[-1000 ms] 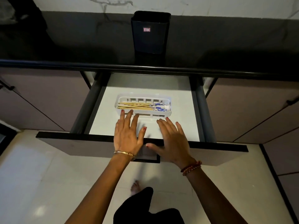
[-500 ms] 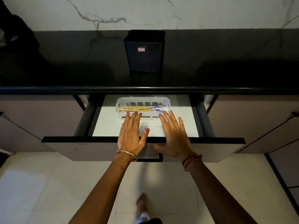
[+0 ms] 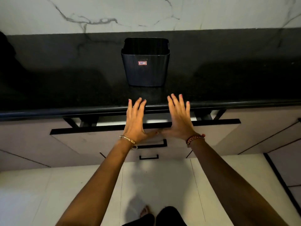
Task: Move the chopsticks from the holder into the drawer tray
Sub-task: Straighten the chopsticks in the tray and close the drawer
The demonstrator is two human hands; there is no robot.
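Both hands, left hand (image 3: 135, 121) and right hand (image 3: 180, 119), were spread flat, palms against the drawer (image 3: 91, 137) front, holding nothing. Drawer stood nearly shut; chopsticks were hidden. Behind the drawer, the black holder (image 3: 145, 66) stood on the countertop (image 3: 65, 88).

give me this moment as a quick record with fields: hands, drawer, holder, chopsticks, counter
left hand: open, flat, palm on the drawer front, holding nothing
right hand: open, flat, palm on the drawer front, holding nothing
drawer: nearly shut, only a thin gap showing under the counter edge
holder: black, upright on the counter, nothing sticking out of its top
chopsticks: not visible
tray: not visible
counter: dark stone, only the holder on it in view
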